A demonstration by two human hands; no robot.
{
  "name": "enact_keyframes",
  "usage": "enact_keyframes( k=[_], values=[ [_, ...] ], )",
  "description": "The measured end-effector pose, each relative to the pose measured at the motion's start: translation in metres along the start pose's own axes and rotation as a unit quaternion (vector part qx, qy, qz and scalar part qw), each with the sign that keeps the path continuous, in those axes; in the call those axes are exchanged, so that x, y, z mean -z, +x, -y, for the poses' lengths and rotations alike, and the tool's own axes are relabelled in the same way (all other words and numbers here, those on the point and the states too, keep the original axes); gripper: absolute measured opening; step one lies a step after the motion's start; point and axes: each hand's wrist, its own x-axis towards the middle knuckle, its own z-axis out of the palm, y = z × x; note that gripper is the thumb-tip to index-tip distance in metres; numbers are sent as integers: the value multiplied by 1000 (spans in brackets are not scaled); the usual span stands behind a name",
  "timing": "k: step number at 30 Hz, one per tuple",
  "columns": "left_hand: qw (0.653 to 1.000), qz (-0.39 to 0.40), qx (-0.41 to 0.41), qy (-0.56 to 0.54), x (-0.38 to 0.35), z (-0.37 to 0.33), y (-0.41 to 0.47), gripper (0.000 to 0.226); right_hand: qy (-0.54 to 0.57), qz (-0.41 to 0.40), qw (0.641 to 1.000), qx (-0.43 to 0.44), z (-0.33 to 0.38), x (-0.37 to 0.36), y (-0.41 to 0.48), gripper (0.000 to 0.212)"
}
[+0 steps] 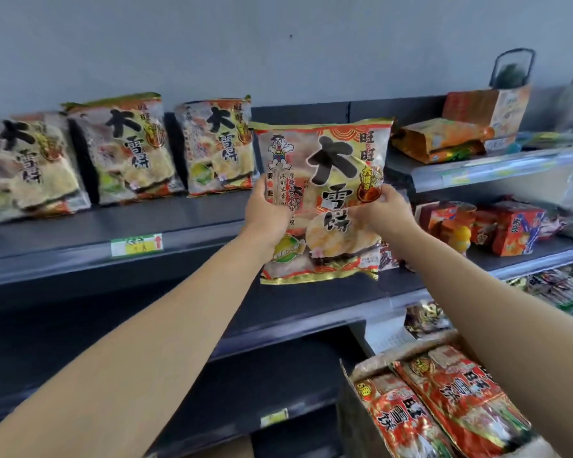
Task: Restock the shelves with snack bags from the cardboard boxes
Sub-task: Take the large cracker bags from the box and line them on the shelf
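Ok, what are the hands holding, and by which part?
Both hands hold one snack bag: the left hand grips its left edge, the right hand its right edge, both about mid-height.

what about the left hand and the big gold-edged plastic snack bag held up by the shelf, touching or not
Touching. The head view shows the left hand gripping the left edge of the gold-edged snack bag, with no gap.
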Motion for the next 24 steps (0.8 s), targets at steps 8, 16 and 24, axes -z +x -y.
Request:
enact_keyframes(
  k=[8, 16, 24],
  values=[
    [997, -52, -55, 26, 36, -35, 67, 75, 41, -21, 995, 91, 62, -39, 60, 46],
    [993, -90, -48, 55, 13, -33, 166, 70, -42, -56, 993, 96, 64, -61, 167, 48],
    [996, -65, 24, 53, -29, -5, 253, 69, -83, -10, 992, 91, 33, -70, 283, 43]
  ],
)
